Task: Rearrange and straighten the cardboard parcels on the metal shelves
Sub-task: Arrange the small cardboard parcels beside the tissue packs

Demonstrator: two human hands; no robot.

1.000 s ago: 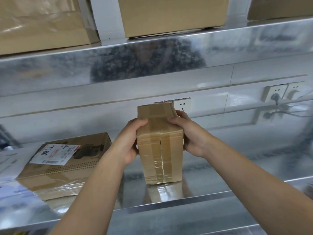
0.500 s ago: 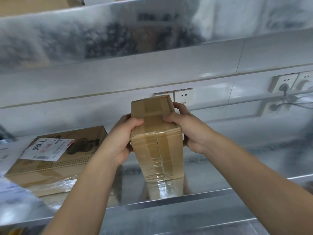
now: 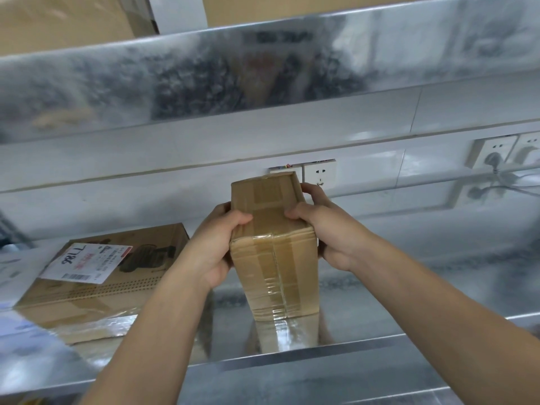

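The shiny steel shelf (image 3: 409, 305) in front of me carries two parcels. On the left lies a flat brown cardboard parcel (image 3: 146, 283) with a white printed label (image 3: 87, 263) on top. Well apart from it, near the middle, a narrow tape-wrapped cardboard parcel (image 3: 274, 258) stands upright on the shelf, just behind the front edge. My left hand (image 3: 213, 247) and right hand (image 3: 330, 232) grasp its upper sides – thumbs over the top. A white wall socket (image 3: 320, 172) sits just behind.
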